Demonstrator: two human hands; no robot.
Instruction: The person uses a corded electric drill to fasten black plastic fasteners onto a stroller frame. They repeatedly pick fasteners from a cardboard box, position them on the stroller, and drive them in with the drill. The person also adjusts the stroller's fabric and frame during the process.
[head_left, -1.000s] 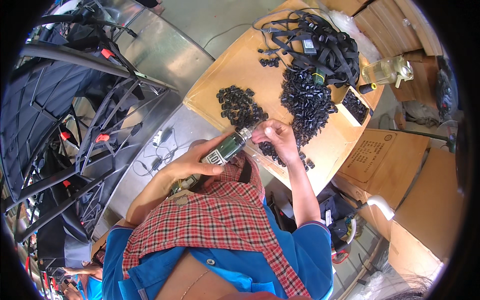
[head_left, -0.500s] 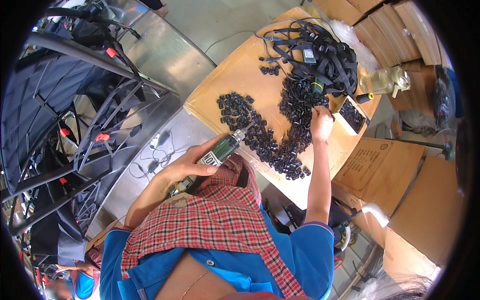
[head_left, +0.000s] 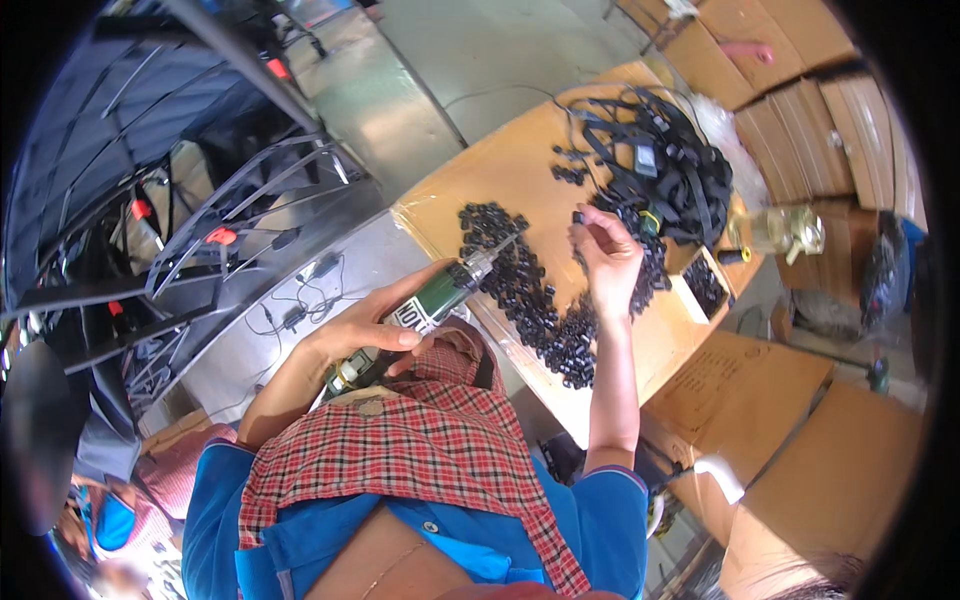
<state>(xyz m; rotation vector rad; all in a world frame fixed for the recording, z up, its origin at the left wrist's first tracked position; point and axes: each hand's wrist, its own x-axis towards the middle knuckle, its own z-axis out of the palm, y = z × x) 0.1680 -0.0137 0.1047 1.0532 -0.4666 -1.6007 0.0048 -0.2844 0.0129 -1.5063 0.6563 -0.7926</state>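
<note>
My left hand (head_left: 362, 325) is wrapped round a green electric screwdriver (head_left: 448, 296), whose bit points up and to the right over the table's near edge. Above the table my right hand (head_left: 612, 265) pinches a small black plastic piece (head_left: 578, 217) between thumb and fingertips. Under and beside that hand, loose black plastic pieces (head_left: 535, 318) lie heaped in a curved band on the wooden table (head_left: 455, 185). The tip of the bit is close to the left part of this heap. Black webbing straps (head_left: 690, 160) are bunched at the far right of the table.
A small open box (head_left: 692, 292) of black parts and a clear bottle (head_left: 785, 230) are on the right. Cardboard cartons (head_left: 740, 390) line that side. Black frames with fabric (head_left: 250, 190) crowd the left. Another person's pink checked clothing (head_left: 180, 475) shows lower left.
My right hand has lifted from the far heap beside the box and moved left, now with a small black piece in its fingertips. My left hand keeps the screwdriver. The view has shifted.
</note>
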